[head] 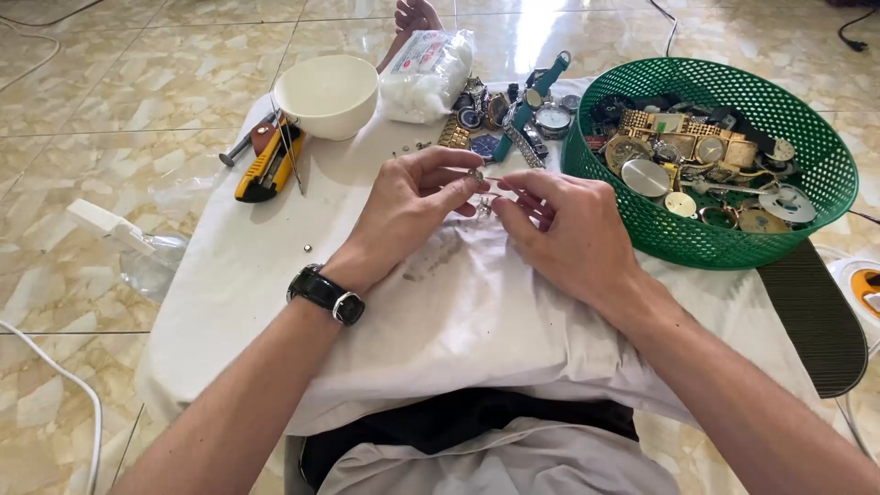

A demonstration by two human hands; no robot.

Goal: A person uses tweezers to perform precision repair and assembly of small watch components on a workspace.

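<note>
Silver small watch part (477, 174) pinched between our left hand (412, 206) and right hand (564, 229) fingertips above the white cloth (458, 302), green basket (825, 156) at two o'clock, white bowl (327, 94) at eleven.

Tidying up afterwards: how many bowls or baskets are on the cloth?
2: a white round bowl at the far left, and a green plastic mesh basket of watch parts at the right.
</note>
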